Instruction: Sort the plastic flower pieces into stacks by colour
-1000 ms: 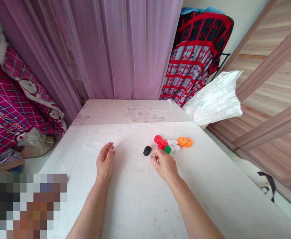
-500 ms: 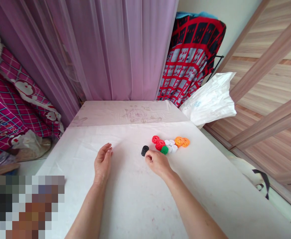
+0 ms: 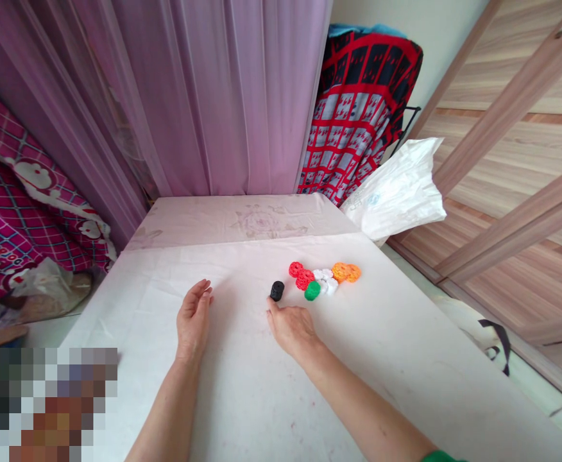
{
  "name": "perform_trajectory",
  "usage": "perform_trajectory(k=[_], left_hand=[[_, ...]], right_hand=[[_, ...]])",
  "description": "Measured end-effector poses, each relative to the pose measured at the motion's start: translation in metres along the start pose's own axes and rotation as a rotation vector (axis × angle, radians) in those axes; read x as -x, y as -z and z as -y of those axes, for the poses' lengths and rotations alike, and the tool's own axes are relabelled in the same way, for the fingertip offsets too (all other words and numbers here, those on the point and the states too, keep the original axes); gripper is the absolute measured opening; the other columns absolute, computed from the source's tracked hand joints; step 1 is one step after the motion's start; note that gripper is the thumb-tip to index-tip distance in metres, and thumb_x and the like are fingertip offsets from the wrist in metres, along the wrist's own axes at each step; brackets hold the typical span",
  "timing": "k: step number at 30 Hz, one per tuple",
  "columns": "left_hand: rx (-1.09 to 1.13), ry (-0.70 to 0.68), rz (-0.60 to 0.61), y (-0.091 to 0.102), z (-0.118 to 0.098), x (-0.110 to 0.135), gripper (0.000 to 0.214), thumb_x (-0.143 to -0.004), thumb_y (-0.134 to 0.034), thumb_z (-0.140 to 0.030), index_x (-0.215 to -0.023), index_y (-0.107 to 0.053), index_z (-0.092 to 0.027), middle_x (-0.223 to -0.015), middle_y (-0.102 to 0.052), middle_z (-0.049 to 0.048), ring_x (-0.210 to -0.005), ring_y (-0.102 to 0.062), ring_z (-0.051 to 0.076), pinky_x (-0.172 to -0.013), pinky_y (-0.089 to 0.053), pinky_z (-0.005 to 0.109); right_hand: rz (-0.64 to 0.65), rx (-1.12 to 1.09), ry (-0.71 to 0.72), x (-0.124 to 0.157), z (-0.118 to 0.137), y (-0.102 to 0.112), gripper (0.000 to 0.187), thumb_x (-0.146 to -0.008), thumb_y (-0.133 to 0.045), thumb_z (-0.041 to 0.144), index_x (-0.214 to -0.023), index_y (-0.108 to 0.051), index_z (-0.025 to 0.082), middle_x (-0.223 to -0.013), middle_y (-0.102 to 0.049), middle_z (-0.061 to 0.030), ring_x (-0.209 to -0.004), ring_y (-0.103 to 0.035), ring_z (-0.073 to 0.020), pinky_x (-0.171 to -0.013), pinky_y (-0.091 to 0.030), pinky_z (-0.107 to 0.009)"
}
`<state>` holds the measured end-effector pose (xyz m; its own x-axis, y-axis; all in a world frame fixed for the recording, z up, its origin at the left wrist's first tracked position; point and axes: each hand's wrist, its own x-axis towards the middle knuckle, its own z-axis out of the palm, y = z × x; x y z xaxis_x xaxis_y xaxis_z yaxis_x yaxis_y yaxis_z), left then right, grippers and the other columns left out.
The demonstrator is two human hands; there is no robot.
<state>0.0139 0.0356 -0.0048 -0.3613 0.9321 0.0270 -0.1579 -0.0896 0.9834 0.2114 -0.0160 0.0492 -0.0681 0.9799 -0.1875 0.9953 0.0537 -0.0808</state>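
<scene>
Several small crocheted-looking round pieces lie on the white table cover (image 3: 242, 398). The black ones (image 3: 277, 290) form a little stack just left of the others. My right hand (image 3: 293, 327) is directly below this stack, its index finger stretched out at the stack's lower edge and nothing visible in its grasp. To its upper right are red pieces (image 3: 305, 279), a green piece (image 3: 312, 291), white pieces (image 3: 330, 285) and orange pieces (image 3: 341, 272), grouped closely. My left hand (image 3: 194, 317) rests open on its side to the left, apart from all the pieces.
A white plastic bag (image 3: 396, 192) leans at the table's far right corner. Purple curtains (image 3: 233, 96) hang behind the table. A red patterned cloth (image 3: 353, 109) covers something beside them. Wooden cabinet doors (image 3: 497, 154) stand at the right, a pink plaid cloth (image 3: 25, 205) at the left.
My right hand has moved slightly down and left, its pinch loosened into a pointing finger. The black pieces now look more neatly stacked. My left hand holds its pose; the whole view has shifted slightly.
</scene>
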Motion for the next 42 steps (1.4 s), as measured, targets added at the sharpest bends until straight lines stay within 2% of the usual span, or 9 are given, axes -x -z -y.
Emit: perform_trajectory(k=[8,19,33,39,42], left_hand=[[-0.003,0.001,-0.004,0.000,-0.001,0.000,0.038,-0.076,-0.069,-0.043,-0.108,-0.066,-0.023,-0.123,-0.067,0.0102,-0.113,-0.063,0.024,-0.100,-0.049,0.044],[-0.036,-0.016,0.012,0.001,-0.001,0.000,0.043,-0.076,-0.069,-0.048,-0.109,-0.065,-0.022,-0.123,-0.067,0.0103,-0.112,-0.063,0.023,-0.098,-0.050,0.041],[-0.029,-0.012,0.001,0.000,-0.002,0.001,0.041,-0.075,-0.069,-0.045,-0.108,-0.066,-0.021,-0.123,-0.066,0.0103,-0.112,-0.063,0.022,-0.097,-0.050,0.041],[-0.045,-0.022,0.003,0.001,-0.002,-0.001,0.041,-0.076,-0.068,-0.045,-0.108,-0.065,-0.021,-0.123,-0.066,0.0110,-0.112,-0.063,0.024,-0.096,-0.051,0.042],[-0.056,-0.030,0.002,0.000,-0.002,-0.001,0.041,-0.076,-0.066,-0.045,-0.109,-0.065,-0.021,-0.124,-0.066,0.0114,-0.112,-0.064,0.024,-0.096,-0.051,0.042]], right_hand=[[-0.049,-0.037,-0.038,-0.002,-0.009,-0.001,0.042,-0.100,-0.041,0.030,-0.138,-0.057,0.020,-0.086,-0.077,-0.0119,-0.082,-0.073,-0.0271,-0.071,-0.048,-0.033],[0.001,0.006,-0.088,-0.009,-0.032,0.002,0.043,-0.102,-0.034,0.036,-0.138,-0.054,0.023,-0.096,-0.076,-0.0127,-0.091,-0.073,-0.0273,-0.074,-0.051,-0.034],[-0.024,-0.033,-0.150,-0.009,-0.036,-0.004,0.043,-0.103,-0.033,0.037,-0.138,-0.053,0.024,-0.098,-0.076,-0.0116,-0.093,-0.072,-0.0265,-0.074,-0.051,-0.035],[-0.118,-0.029,-0.162,-0.007,-0.039,-0.014,0.040,-0.102,-0.035,0.036,-0.133,-0.058,0.025,-0.094,-0.076,-0.0098,-0.085,-0.073,-0.0235,-0.068,-0.046,-0.030],[-0.196,-0.053,-0.039,0.006,-0.036,-0.029,0.034,-0.101,-0.037,0.030,-0.120,-0.064,0.023,-0.089,-0.076,-0.0063,-0.079,-0.071,-0.0190,-0.064,-0.041,-0.026]])
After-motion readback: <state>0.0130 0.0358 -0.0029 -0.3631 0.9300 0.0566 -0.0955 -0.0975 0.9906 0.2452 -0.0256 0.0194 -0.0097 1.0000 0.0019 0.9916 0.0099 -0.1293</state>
